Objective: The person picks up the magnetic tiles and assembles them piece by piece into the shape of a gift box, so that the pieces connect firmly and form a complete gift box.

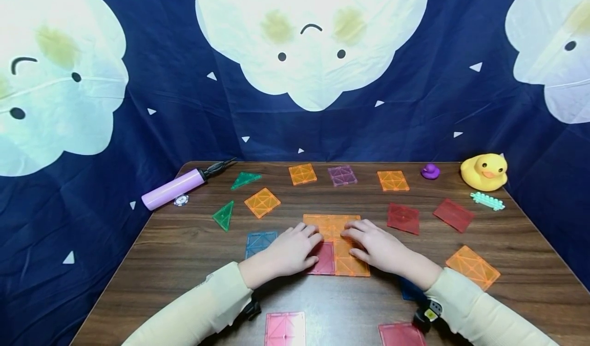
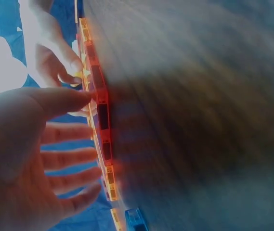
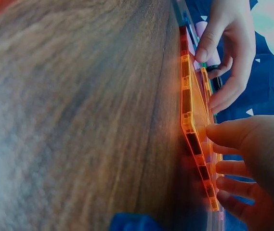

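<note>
In the head view, translucent square magnetic tiles lie edge to edge at the middle of the table: several orange tiles [image 1: 352, 260] and one red tile [image 1: 325, 260] at the near left. My left hand [image 1: 293, 250] rests on the left side of this block, its thumb by the red tile. On the block's right side lies my right hand [image 1: 379, 246], with fingertips touching the orange tiles. Both hands have loosely bent, spread fingers and grip nothing. The left wrist view shows the thumb at the red tile's edge [image 2: 103, 115]. A blue tile [image 1: 260, 241] sits beside my left hand.
Further back are a purple tile [image 1: 342, 175], green triangles [image 1: 224, 216] and red tiles [image 1: 403, 218]. A lilac hand pump [image 1: 174, 188] stretches along the left edge. At the back right are a yellow duck [image 1: 484, 173] and a small purple duck [image 1: 430, 171]. A pink tile [image 1: 285, 329] lies in front.
</note>
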The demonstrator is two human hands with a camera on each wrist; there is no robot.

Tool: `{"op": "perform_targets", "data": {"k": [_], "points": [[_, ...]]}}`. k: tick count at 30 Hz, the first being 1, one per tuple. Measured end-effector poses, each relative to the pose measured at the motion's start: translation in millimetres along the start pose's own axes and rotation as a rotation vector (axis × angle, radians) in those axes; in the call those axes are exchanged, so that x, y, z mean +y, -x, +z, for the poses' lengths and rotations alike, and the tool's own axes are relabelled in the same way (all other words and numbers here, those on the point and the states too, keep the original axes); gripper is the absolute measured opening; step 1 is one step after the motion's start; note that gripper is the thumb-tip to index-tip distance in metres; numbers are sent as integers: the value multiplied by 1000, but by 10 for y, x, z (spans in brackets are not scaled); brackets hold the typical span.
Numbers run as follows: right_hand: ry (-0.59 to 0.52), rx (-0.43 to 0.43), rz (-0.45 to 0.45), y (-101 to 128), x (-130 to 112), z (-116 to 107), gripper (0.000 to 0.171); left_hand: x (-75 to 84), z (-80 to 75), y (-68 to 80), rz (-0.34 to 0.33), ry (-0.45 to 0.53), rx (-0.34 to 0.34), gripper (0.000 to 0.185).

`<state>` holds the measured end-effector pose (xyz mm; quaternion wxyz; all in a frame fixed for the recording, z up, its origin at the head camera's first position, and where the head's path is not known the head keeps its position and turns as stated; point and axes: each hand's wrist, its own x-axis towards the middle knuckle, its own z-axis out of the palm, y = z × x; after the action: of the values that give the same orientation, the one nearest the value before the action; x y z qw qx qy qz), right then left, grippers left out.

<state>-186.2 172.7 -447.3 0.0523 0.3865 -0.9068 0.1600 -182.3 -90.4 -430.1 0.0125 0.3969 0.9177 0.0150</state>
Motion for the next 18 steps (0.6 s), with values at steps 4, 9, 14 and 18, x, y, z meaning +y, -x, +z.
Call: {"op": "perform_targets", "data": {"k": [4,9,14,18], "points": [[-9,-11,-4,5,5,-19,36,13,-14,-8,94,95,-55,56],[-52,-38,1,21,19,-47,34,40,-4,-23,153,136,-122,58],[-98,-38,-1,77,10,-115,32,64,5,-39,152,99,-135,56],[-121,-12,-2,193,-49,-239,30,71,-11,-45,150,81,-138,56]]}}
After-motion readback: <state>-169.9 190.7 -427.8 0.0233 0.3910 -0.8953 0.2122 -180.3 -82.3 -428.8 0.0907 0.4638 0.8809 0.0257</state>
